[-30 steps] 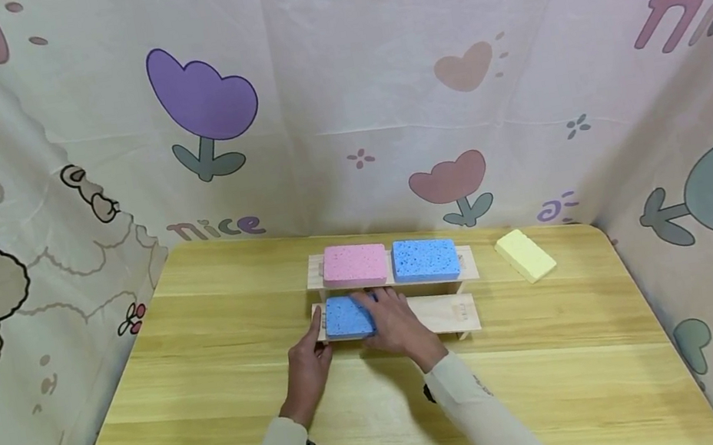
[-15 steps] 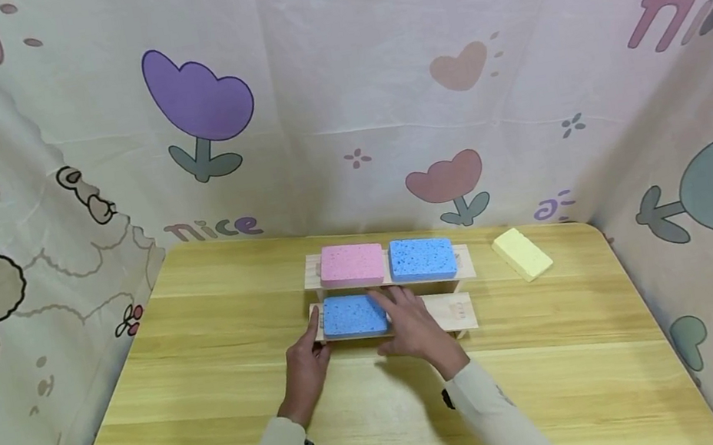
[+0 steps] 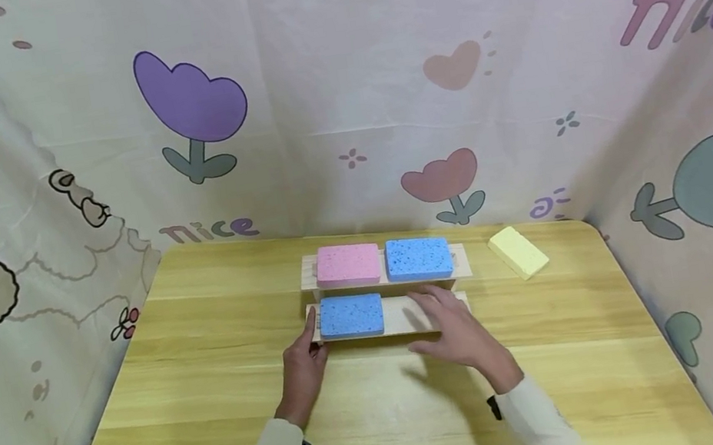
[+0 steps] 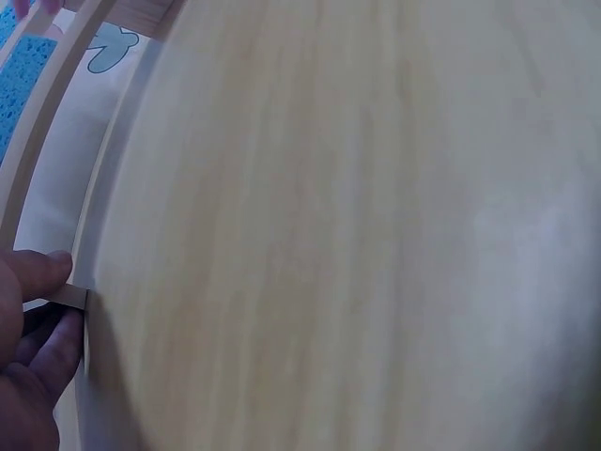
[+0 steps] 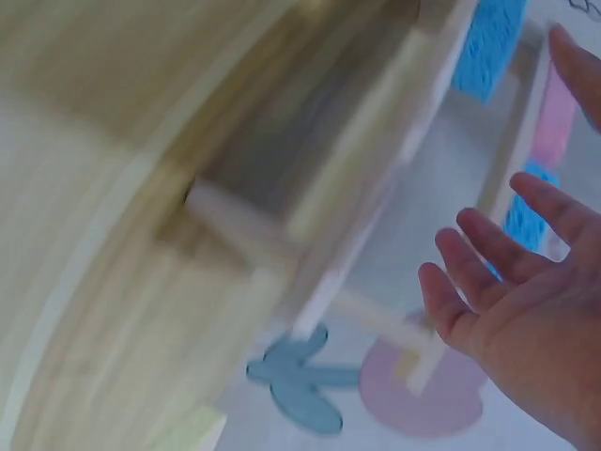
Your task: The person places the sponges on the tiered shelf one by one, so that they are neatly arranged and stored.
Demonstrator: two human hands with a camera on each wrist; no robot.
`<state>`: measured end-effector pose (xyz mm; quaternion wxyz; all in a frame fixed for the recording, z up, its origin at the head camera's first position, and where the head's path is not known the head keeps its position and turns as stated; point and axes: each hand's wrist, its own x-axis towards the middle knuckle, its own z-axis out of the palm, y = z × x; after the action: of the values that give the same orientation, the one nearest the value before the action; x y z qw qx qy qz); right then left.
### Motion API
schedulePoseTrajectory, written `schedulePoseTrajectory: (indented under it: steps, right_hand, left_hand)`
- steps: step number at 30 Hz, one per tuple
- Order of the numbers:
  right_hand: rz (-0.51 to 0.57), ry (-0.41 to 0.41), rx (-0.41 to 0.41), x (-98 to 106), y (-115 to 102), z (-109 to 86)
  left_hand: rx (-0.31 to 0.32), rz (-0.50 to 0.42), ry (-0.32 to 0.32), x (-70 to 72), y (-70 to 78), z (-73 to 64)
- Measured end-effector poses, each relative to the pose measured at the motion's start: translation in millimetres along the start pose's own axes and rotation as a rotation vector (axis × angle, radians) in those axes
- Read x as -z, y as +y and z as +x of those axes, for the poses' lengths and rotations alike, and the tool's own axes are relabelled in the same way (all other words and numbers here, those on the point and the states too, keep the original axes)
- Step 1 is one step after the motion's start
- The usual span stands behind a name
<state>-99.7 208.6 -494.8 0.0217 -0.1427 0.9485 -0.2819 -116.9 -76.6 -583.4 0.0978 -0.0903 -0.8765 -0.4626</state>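
In the head view a blue sponge point(image 3: 351, 316) lies flat on the left half of the front wooden shelf point(image 3: 405, 316). My left hand point(image 3: 303, 371) holds that shelf's left end; the left wrist view shows thumb and fingers pinching its thin wooden edge. Over the shelf's right part hovers my right hand point(image 3: 456, 327), fingers spread, with nothing in it. In the right wrist view that hand's fingers point(image 5: 488, 254) are apart and extended. On the raised shelf behind sit a pink sponge point(image 3: 348, 264) and, beside it, another blue sponge point(image 3: 418, 258).
To the right of the shelves, a pale yellow sponge point(image 3: 519, 253) lies at an angle on the wooden table point(image 3: 209, 355). A patterned curtain point(image 3: 321, 88) hangs right behind the table and along its sides.
My right hand has let go of the blue sponge on the front shelf and moved right, uncovering it. The left hand keeps its hold on the shelf's end.
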Motion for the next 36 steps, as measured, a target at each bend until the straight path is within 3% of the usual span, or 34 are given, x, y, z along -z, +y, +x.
schedulePoseTrajectory:
  steps: [9,17,23,28,36]
  right_hand:
    - [-0.038,0.084,-0.075,55,32,-16.5]
    - [-0.152,0.139,-0.136,89,58,-7.3]
    - [-0.164,0.167,-0.188,99,77,3.8]
    - [-0.127,0.153,-0.245,100,96,10.6]
    - [-0.141,0.114,-0.308,105,122,24.0]
  left_hand:
    - [0.011,-0.011,-0.008,1.5,2.4,0.6]
    - [0.051,-0.029,-0.027,1.9,3.7,-0.1]
    - [0.048,-0.018,-0.022,0.3,4.6,0.1]
    - [0.036,-0.003,-0.008,-2.2,3.8,-0.6]
    - [0.069,-0.024,-0.017,-0.7,4.8,-0.5]
